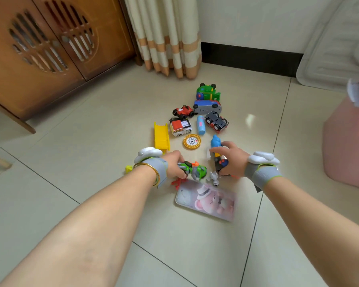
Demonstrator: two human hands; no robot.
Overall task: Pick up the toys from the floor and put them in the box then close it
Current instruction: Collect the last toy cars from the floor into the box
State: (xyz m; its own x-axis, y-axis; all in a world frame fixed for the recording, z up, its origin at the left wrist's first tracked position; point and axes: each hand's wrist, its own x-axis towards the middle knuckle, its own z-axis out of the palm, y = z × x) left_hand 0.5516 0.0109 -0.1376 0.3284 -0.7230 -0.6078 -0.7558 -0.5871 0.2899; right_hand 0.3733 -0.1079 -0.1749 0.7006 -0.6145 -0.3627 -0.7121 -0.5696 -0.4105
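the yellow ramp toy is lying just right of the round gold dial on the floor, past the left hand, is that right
Not quite. In the head view the yellow ramp toy lies to the left of the round gold dial, not right. The rest holds: it is on the floor, past the left hand.

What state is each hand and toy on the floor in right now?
Left hand: closed around the green toy.
Right hand: closed on the dark toy.
Red-roofed toy car: upright on the floor.
Red-wheeled car: flipped, underside up.
Blue van: on its side.
Yellow ramp: flat, untouched.
Gold dial: lying face up.
Pink box: partly out of view, state unclear.
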